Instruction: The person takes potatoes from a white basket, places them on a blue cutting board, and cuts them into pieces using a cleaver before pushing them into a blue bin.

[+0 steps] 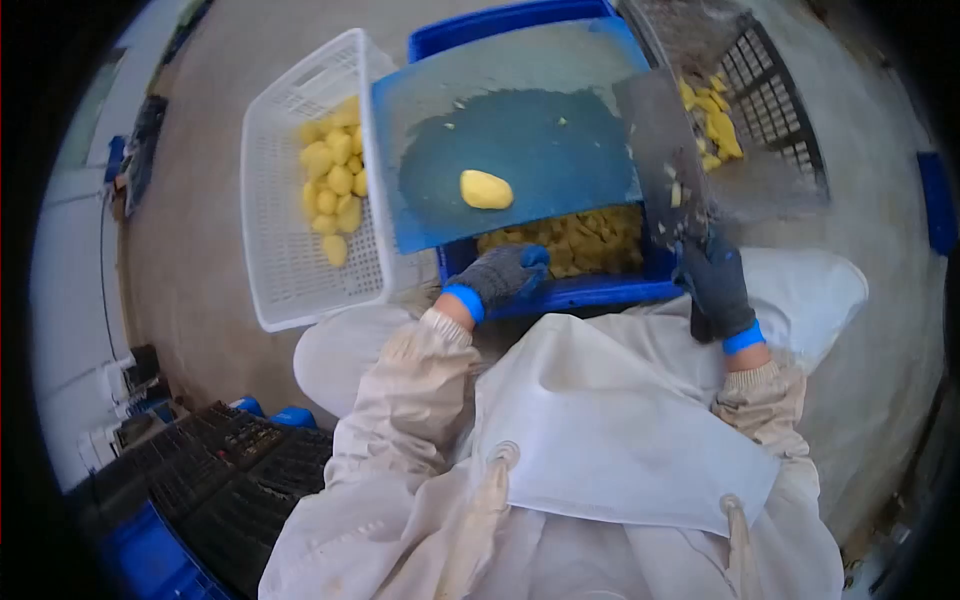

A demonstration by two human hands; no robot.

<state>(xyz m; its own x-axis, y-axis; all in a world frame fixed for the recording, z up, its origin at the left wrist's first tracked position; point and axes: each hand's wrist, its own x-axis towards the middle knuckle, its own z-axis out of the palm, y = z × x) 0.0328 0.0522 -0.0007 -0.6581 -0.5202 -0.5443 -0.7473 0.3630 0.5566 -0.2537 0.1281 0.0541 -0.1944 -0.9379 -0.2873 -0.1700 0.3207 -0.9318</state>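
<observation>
A peeled potato (486,190) lies on the wet blue cutting board (500,70), which rests across a blue crate (600,292). My left hand (500,275), in a dark glove with blue fingertips, hovers just below the board's near edge. Its fingers are loosely bent, with nothing visible in them. My gloved right hand (715,285) is wrapped round the handle of a broad-bladed cleaver (655,130). The blade, blurred and dotted with pale scraps, points away from me along the board's right edge. Cut potato pieces (580,240) fill the crate under the board.
On the left, a white basket (258,190) holds several whole peeled potatoes (335,165). A black crate (775,90) with yellow cut pieces (720,130) stands at the right, partly blurred. Black crates (240,455) sit on the floor behind, lower left.
</observation>
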